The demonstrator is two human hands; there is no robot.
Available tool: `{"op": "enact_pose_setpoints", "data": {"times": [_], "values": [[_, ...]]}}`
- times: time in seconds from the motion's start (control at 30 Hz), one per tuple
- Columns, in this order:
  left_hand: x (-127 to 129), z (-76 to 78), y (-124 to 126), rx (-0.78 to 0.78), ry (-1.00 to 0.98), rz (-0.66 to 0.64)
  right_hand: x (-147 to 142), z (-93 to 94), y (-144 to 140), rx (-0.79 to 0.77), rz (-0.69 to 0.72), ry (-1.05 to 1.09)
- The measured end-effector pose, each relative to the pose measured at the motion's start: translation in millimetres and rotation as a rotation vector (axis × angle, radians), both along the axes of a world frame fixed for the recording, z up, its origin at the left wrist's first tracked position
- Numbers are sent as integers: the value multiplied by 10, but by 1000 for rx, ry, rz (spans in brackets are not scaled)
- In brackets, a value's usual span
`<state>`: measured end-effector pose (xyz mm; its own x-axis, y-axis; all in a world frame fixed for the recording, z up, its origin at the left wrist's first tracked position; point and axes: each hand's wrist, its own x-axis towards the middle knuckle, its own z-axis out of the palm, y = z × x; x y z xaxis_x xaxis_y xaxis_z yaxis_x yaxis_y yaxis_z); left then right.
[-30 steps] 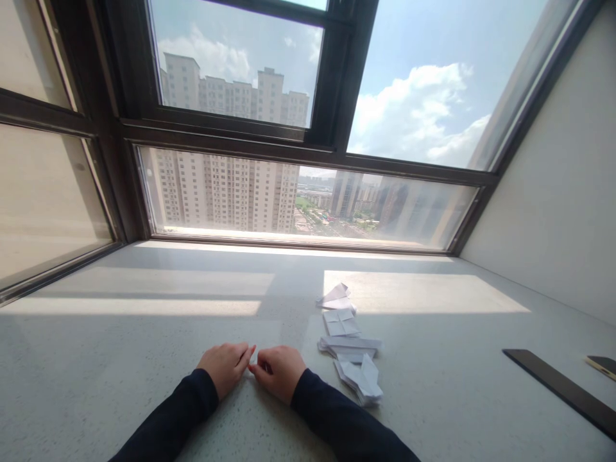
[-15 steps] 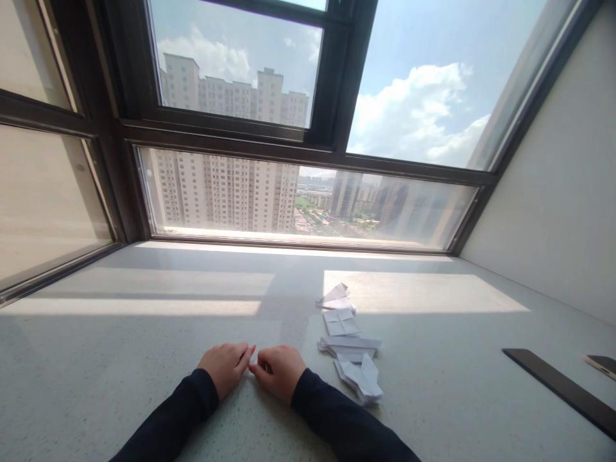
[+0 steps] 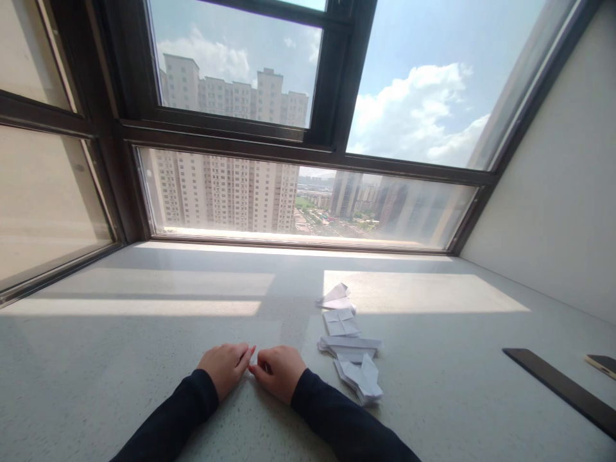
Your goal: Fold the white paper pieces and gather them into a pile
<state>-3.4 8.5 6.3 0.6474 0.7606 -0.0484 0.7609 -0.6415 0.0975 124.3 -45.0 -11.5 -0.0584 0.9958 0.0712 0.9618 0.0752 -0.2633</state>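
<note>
My left hand (image 3: 225,369) rests on the pale speckled windowsill (image 3: 120,372) with its fingers curled in. Close on its right, my right hand (image 3: 280,372) lies with fingers bent and thumb against the index finger. The fingertips of both hands meet or nearly meet, and I see nothing held in either. Right of my right hand, folded white papers lie in a column: a pointed piece like a paper plane (image 3: 337,297), a creased square (image 3: 341,323), a long flat folded piece (image 3: 350,348) and a stack of angular folded pieces (image 3: 360,380).
A dark flat strip (image 3: 558,388) lies on the sill at the right, with part of a dark object with a light edge (image 3: 602,364) beyond it. A brown window frame (image 3: 298,244) borders the sill's far side. A white wall (image 3: 553,192) rises at the right.
</note>
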Motion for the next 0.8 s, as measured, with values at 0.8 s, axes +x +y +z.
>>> {"op": "enact_pose_setpoints", "data": {"times": [0.8], "values": [[-6,-33,16,37,5,-46,1,-1,4,5,8,0]]}}
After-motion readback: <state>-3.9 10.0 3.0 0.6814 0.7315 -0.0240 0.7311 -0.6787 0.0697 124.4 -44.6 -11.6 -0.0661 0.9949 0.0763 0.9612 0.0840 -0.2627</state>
